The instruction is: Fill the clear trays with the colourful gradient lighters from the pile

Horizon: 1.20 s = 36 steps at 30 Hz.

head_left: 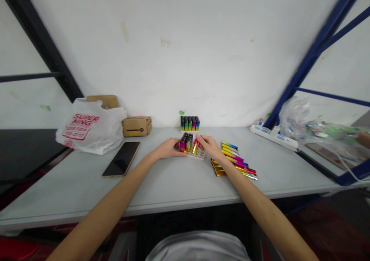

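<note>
A pale tray with rows of holes [200, 156] sits on the table, its left part filled with shiny coloured lighters [185, 142] with dark tops. My left hand [170, 148] grips the tray's left end, thumb along the front edge. Between the fingers of my right hand [208, 144] is a red and gold lighter [195, 147], tilted over the tray's right part. Right of the tray, beside and partly under my right forearm, lie several loose lighters [231, 153] in gold, yellow, purple, blue and red.
A full block of upright lighters [190, 123] stands against the wall. To the left are a phone [121, 159], a small cardboard box [137, 126] and a white plastic bag [92, 128]. A power strip [273, 136] lies at the right, near a blue metal frame [308, 58].
</note>
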{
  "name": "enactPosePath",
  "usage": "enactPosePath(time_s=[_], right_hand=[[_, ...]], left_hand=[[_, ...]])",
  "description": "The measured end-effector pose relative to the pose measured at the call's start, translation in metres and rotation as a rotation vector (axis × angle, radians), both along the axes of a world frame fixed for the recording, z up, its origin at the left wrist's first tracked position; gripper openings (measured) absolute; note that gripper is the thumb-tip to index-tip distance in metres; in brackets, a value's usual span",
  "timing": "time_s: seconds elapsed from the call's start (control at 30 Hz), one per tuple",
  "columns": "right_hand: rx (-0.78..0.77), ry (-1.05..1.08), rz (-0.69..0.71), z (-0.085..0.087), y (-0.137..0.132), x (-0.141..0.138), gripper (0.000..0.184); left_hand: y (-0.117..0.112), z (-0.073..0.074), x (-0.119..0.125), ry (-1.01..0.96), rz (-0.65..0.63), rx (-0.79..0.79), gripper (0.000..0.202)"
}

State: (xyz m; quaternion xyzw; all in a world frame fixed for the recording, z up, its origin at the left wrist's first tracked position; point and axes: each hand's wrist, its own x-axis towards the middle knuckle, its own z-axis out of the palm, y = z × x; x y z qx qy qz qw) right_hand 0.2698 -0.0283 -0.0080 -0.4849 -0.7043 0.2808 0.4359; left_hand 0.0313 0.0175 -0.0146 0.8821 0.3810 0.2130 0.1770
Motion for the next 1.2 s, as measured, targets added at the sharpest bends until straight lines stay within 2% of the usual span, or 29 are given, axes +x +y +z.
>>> enactPosePath(time_s=[0.07,0.17,0.37,0.53,0.67,0.77,0.87,1.0,1.1,1.2], right_hand=[[-0.036,-0.011,0.019,0.001,-0.002,0.000,0.058],[-0.010,-0.049,0.055,0.003,-0.006,-0.002,0.056],[0.189,-0.296,0.090,-0.002,-0.008,-0.003,0.047],[0.305,-0.470,0.131,-0.005,-0.008,-0.008,0.035],[0.329,-0.629,0.050,0.001,-0.011,-0.019,0.031],[0.255,-0.717,-0.032,0.005,-0.013,-0.025,0.038],[0.230,-0.682,-0.044,0.007,-0.014,-0.023,0.047],[0.276,-0.517,-0.105,0.013,-0.012,0.005,0.055],[0.279,-0.443,-0.190,0.020,-0.013,0.047,0.056],[0.201,-0.510,-0.126,0.022,-0.025,0.097,0.046]], left_hand=[[0.000,0.000,0.000,0.005,0.002,0.003,0.059],[0.001,0.000,0.000,0.023,0.006,0.001,0.061],[0.001,0.000,0.001,0.045,0.033,0.006,0.061],[0.000,0.000,0.001,0.039,0.005,0.010,0.060],[0.001,-0.001,0.000,0.043,0.011,0.020,0.056],[0.000,-0.001,0.000,0.035,0.008,0.028,0.054],[-0.001,0.000,0.001,0.027,0.004,0.016,0.053],[-0.001,0.002,0.001,0.024,0.005,0.003,0.056],[-0.001,0.002,0.000,0.040,0.001,0.009,0.059],[-0.001,0.003,0.000,0.052,0.023,0.024,0.061]])
